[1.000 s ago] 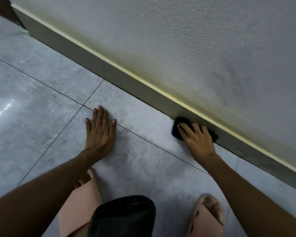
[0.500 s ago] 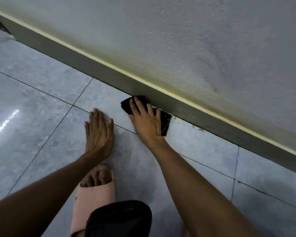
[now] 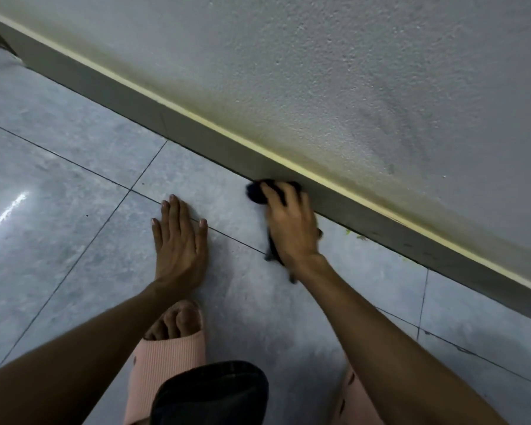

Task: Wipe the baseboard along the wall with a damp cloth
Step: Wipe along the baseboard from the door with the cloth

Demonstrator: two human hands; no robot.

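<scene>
A grey baseboard (image 3: 196, 130) with a pale yellow top edge runs diagonally from upper left to lower right under a rough white wall (image 3: 350, 72). My right hand (image 3: 288, 228) presses a black cloth (image 3: 256, 191) against the baseboard where it meets the floor; most of the cloth is hidden under the hand, with a corner trailing out near the wrist. My left hand (image 3: 178, 240) lies flat on the tiled floor, fingers together, holding nothing, a short way left of the cloth.
Grey floor tiles (image 3: 74, 185) with dark grout lines spread to the left. Small green bits (image 3: 348, 232) lie by the baseboard right of the cloth. A foot in a pink slipper (image 3: 166, 357) and a dark-clothed knee (image 3: 212, 394) sit below my hands.
My right hand and the cloth slid left along the baseboard, then back to the right, and the cloth has bunched up. My left hand stayed planted on the floor.
</scene>
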